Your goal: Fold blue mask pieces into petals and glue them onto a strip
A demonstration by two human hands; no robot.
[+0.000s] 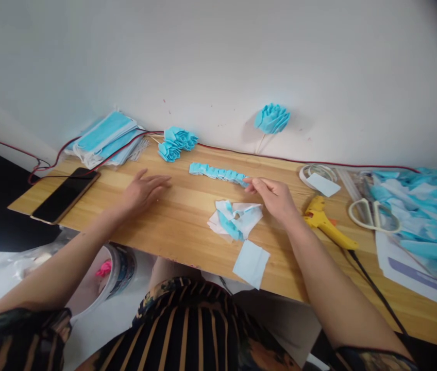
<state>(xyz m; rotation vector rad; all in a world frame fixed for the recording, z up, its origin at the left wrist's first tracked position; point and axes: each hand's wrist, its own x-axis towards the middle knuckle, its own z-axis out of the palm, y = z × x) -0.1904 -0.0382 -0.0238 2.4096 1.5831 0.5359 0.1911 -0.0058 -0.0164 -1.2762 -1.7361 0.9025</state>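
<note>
My right hand (274,197) pinches the right end of a pleated blue strip (218,172) that lies across the wooden table (180,226). My left hand (143,190) rests flat on the table, fingers spread, empty, left of the strip. Just below the strip sits a crumpled white and blue scrap pile (236,219). A light blue square piece (251,263) hangs over the front table edge. A finished blue flower (178,142) lies behind the strip near the wall.
A stack of blue face masks (106,136) and a phone (66,195) lie at left. A second blue flower (271,118) leans on the wall. At right are a tape roll (315,172), yellow glue gun (326,221), scissors (373,216) and blue mask pieces (423,211).
</note>
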